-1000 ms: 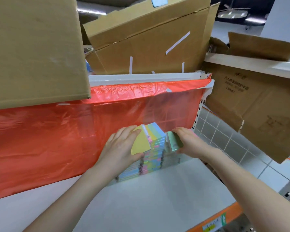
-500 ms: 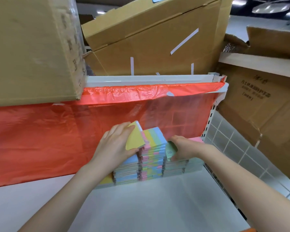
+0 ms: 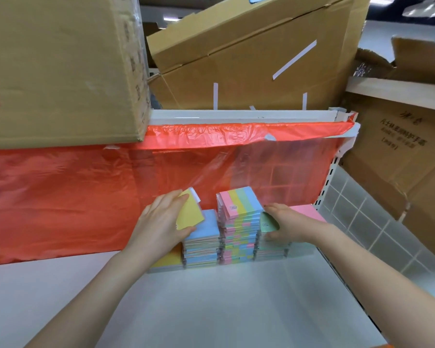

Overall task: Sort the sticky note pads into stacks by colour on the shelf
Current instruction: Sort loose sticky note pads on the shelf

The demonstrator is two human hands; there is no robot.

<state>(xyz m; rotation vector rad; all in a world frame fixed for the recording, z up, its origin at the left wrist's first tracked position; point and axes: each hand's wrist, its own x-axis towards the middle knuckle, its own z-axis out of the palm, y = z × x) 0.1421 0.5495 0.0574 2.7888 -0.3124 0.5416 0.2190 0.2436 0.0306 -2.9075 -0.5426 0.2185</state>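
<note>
Under the left hand (image 3: 161,222), a tilted yellow pad (image 3: 190,214).

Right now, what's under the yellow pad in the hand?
The left hand holds the yellow pad tilted over a stack with a blue pad on top. Lower down, another yellow pad peeks out beside the wrist. The rest there is hidden.

A single head-worn camera looks forward and down, close over the white shelf (image 3: 211,310), both forearms reaching in from the bottom edge toward the back.
</note>
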